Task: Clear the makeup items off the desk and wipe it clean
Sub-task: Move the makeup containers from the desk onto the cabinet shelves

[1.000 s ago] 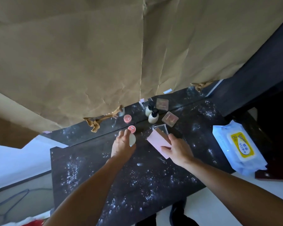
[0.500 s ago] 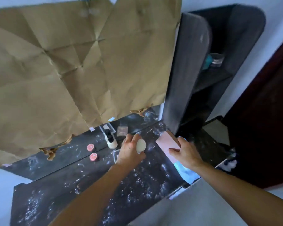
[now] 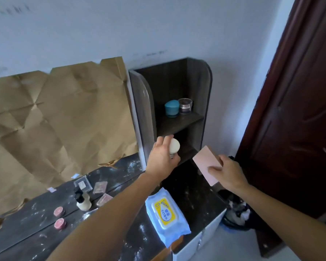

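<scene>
My left hand grips a cream egg-shaped makeup sponge, raised in front of the lower opening of a dark shelf unit. Just right of that opening, my right hand holds a flat pink box tilted in the air. On the dark dusty desk stand a cream pump bottle, a round pink pot, a square pink compact and a clear case. The mirror strip behind them shows their reflections.
A blue wet-wipe pack lies on the desk's right part. On the shelf's upper board sit a teal container and a glass jar. Brown paper covers the mirror. A dark wooden door and a bin stand at the right.
Both hands lifted from the desk and moved right and up to the shelf, carrying the sponge and the pink box. The view swung right with them.
</scene>
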